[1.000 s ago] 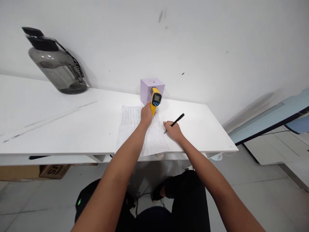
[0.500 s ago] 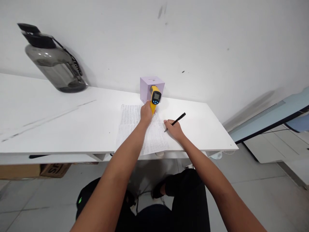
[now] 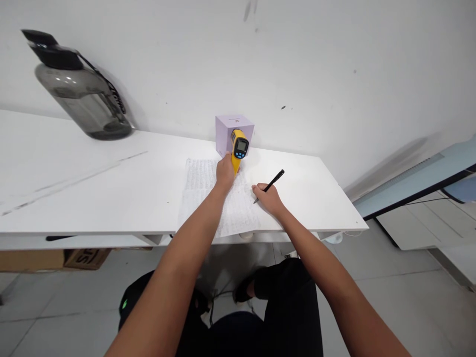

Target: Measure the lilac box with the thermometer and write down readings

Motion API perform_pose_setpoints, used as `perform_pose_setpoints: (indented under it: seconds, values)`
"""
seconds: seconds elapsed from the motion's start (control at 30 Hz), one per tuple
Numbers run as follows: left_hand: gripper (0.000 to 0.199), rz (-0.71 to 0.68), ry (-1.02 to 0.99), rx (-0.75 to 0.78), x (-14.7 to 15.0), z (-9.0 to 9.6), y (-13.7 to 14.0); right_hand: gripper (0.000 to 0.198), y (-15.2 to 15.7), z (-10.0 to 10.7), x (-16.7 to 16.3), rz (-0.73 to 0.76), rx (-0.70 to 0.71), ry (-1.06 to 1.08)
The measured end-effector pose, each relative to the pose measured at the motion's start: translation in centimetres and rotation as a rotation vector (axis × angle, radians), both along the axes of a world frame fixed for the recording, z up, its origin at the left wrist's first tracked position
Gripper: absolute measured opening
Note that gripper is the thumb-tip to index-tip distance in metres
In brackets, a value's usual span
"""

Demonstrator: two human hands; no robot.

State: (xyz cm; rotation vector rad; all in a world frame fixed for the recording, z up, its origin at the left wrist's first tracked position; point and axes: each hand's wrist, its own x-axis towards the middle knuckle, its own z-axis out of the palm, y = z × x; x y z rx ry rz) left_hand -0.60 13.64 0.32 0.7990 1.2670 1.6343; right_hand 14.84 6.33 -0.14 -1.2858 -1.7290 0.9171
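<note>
My left hand (image 3: 225, 172) is closed round the grip of a yellow and black infrared thermometer (image 3: 240, 145), its small screen facing me. Just behind the thermometer stands a light purple box (image 3: 224, 130) against the wall. In my right hand (image 3: 270, 199) is a black pen (image 3: 275, 179), tilted with its tip down by the right edge of a sheet of paper (image 3: 197, 203). Handwriting covers the sheet, and my left wrist and forearm hide part of it. Whether the pen tip touches the paper I cannot tell.
A large grey see-through water bottle (image 3: 85, 99) with a black lid stands at the back left of the white table (image 3: 111, 193). The wall (image 3: 316, 59) rises behind. Below the table's front edge lies a cardboard box (image 3: 87, 259) on the left.
The pen has tilted slightly, its upper end a little lower to the left relative to the hand. The left hand keeps its hold on the thermometer; the whole view has shifted slightly.
</note>
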Motion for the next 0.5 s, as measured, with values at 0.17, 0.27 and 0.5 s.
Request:
perform_pose_setpoints:
  seconds: [0.17, 0.27, 0.5]
  values:
    - [0.053, -0.009, 0.012, 0.027, -0.05, -0.34, 0.1, 0.041, -0.02, -0.04, -0.06, -0.024, 0.007, 0.015]
    - [0.057, -0.013, 0.041, 0.043, -0.11, -0.47, 0.07, 0.04, -0.01, -0.05, -0.1, -0.027, 0.005, 0.02]
    - [0.061, -0.007, 0.058, 0.045, -0.2, -0.6, 0.09, 0.04, 0.16, -0.04, -0.04, -0.058, 0.013, 0.058]
